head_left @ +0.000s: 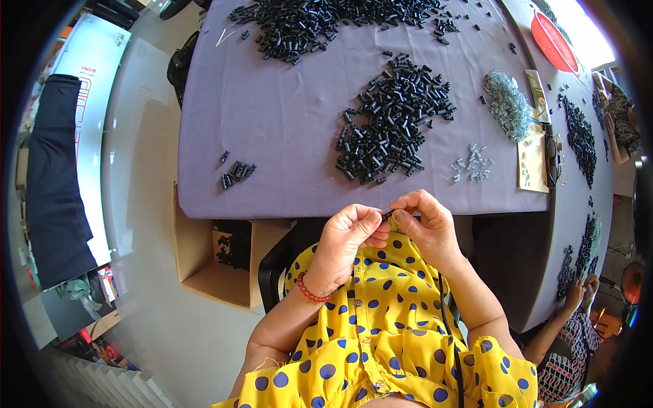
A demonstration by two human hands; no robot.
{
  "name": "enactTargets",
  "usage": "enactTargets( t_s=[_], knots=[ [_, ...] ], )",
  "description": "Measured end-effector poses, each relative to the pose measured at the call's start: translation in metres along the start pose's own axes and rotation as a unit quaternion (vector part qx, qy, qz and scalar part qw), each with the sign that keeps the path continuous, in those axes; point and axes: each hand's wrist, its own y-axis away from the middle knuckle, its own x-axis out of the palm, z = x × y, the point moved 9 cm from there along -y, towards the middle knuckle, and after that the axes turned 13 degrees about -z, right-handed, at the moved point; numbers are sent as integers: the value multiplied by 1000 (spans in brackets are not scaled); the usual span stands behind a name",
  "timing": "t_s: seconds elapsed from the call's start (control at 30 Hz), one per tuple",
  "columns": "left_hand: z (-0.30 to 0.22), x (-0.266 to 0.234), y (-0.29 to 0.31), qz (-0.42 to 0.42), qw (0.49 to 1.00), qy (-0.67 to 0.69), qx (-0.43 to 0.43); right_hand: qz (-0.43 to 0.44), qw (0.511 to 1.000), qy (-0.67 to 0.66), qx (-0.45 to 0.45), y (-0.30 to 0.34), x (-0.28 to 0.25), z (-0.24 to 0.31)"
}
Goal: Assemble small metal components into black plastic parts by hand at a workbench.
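Just off the near table edge, my left hand (350,241) and my right hand (432,228) meet fingertip to fingertip. Both pinch a small black plastic part (388,215), mostly covered by the fingers. Beyond them on the purple tablecloth (272,122) is a large heap of black tubular plastic parts (394,122). A few similar black parts (238,173) lie apart at the left. Small metal springs (473,163) are scattered right of the heap, and a tangled mound of springs (509,105) sits farther back.
A bigger heap of black parts (292,30) covers the far side. At right are a cardboard piece (532,160), eyeglasses (554,160) and a red basket (554,42). Below the table at left stands a cardboard box (211,282). Other people's hands (581,294) work at the right-hand table.
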Motion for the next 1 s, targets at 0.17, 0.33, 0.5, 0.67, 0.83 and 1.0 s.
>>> enactTargets(
  t_s=[0.17, 0.33, 0.5, 0.67, 0.83, 1.0],
  knots=[
    [4, 1, 1, 14, 1000, 5, -21, 2, 1000, 20, -16, 0, -1, 0],
    [3, 0, 1, 11, 1000, -1, -12, 6, 999, -35, 40, 0, 0, -8],
    [2, 0, 1, 11, 1000, -13, -7, 14, 1000, 12, 12, -4, 0, -1],
    [0, 0, 3, 24, 999, -20, -11, 20, 998, 64, 2, -5, -1, 10],
    [-1, -2, 2, 9, 999, -43, 11, 43, 988, 134, -70, -5, 1, 19],
    [-3, 0, 5, -5, 999, -46, 28, 40, 976, 150, -153, -3, 2, 32]
  ],
)
